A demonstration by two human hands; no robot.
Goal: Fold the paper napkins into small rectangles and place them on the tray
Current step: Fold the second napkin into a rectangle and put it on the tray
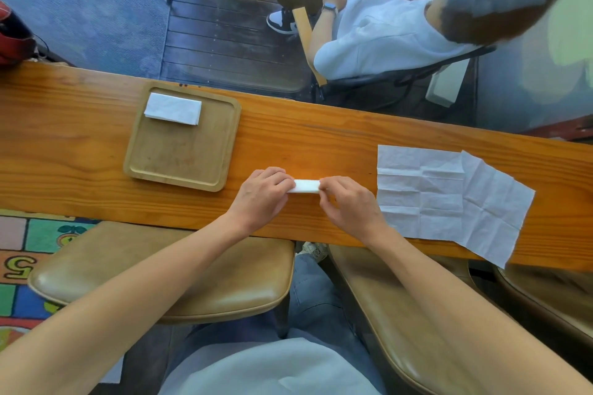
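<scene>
while the left hand point(263, 192) and right hand point(348, 202) each pinch one end of the folded napkin strip point(306, 186) on the table point(321, 144), its thin, limp paper likely needs end-edge grips, tray point(179, 167) lying left.

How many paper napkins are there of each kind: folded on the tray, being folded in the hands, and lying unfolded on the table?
Folded white paper napkins on the square wooden tray: 1
White napkin strip held between the left hand and the right hand: 1
Unfolded creased white napkins on the wooden table: 2
Total: 4
</scene>
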